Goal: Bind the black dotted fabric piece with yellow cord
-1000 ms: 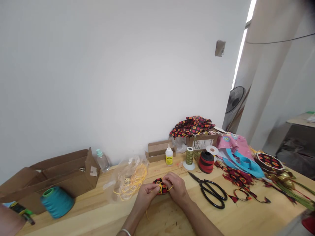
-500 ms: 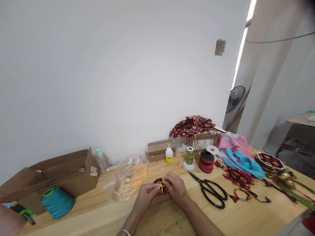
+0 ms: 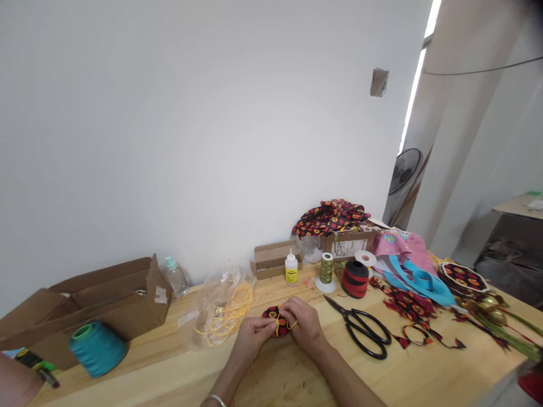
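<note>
My left hand [image 3: 250,334] and my right hand [image 3: 303,327] meet at the middle of the wooden table [image 3: 424,373]. Both pinch a thin yellow cord [image 3: 281,325] looped over a small black fabric piece with red and orange dots [image 3: 271,314] that lies between them. The fingers of both hands are closed on the cord. A silver bracelet [image 3: 216,399] shows on my left wrist.
Black scissors [image 3: 362,330] lie right of my hands. Behind them stand a glue bottle [image 3: 291,268], an olive thread spool [image 3: 326,271] and a red spool [image 3: 355,279]. A bag of yellow cord [image 3: 224,308], a teal thread cone [image 3: 97,347] and cardboard boxes [image 3: 97,299] lie left. Patterned fabric and ribbons crowd the right.
My hands stay in place; the fingers shift only slightly on the yellow cord. Nothing else on the table has moved.
</note>
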Motion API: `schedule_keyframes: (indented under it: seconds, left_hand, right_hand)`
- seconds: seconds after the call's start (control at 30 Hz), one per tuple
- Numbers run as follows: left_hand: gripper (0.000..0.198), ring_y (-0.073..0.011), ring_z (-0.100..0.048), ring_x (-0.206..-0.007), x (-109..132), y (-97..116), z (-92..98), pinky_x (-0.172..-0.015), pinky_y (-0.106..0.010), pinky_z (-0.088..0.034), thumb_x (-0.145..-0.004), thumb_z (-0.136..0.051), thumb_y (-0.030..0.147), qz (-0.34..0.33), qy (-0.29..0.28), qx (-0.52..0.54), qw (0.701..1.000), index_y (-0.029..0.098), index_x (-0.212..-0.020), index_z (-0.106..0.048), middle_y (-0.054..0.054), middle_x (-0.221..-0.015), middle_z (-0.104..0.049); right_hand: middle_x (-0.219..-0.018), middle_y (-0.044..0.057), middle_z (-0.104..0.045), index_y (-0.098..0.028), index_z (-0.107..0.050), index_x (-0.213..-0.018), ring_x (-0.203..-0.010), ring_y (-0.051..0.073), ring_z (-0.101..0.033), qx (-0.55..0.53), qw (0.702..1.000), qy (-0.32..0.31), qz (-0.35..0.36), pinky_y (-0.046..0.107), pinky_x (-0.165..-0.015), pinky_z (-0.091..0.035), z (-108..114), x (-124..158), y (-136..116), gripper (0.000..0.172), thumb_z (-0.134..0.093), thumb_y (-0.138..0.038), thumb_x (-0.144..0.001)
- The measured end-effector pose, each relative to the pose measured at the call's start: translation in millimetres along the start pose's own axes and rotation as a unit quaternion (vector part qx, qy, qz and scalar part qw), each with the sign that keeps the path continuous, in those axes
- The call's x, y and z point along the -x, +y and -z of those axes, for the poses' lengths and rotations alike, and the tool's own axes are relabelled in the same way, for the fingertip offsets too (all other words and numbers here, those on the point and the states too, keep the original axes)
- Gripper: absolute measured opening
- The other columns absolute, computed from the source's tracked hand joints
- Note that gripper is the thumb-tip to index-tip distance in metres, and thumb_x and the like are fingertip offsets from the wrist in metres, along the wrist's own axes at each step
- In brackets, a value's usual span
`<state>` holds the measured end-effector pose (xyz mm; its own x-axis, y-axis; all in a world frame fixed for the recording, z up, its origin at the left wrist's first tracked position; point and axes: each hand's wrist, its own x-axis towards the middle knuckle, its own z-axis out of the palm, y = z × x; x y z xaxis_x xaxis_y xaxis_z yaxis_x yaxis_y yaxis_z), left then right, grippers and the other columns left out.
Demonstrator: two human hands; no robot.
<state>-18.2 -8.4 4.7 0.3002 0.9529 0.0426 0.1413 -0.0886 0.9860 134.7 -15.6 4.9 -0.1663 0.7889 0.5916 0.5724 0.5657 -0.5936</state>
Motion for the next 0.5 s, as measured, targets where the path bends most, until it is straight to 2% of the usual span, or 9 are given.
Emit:
schedule_keyframes:
  seconds: [0.4,0.5]
  left_hand:
    - [0.027,-0.0185,-0.059,-0.064,0.6,-0.9,-0.2,-0.063,-0.027,-0.044,-0.062,-0.058,0.035,-0.008,0.008,-0.004,1.000,0.014,-0.075,-0.068,-0.004,-0.071,-0.068]
    - [0.030,-0.0187,-0.059,-0.068,1.2,1.3,-1.8,-0.064,-0.026,-0.044,-0.063,-0.056,0.036,-0.009,-0.011,0.023,1.000,0.014,-0.081,-0.066,-0.005,-0.073,-0.068]
  right_hand:
    - [-0.069,0.002,-0.054,-0.019,-0.052,-0.072,-0.068,0.013,-0.049,0.006,1.000,-0.001,-0.001,0.022,-0.060,-0.038,0.1,-0.7,1.1,0.015,-0.039,-0.020,-0.079]
    - [-0.069,0.002,-0.054,-0.019,-0.053,-0.071,-0.067,0.013,-0.049,0.002,1.000,0.012,0.000,0.023,-0.060,-0.038,-0.4,-1.2,2.3,0.016,-0.039,-0.021,-0.079]
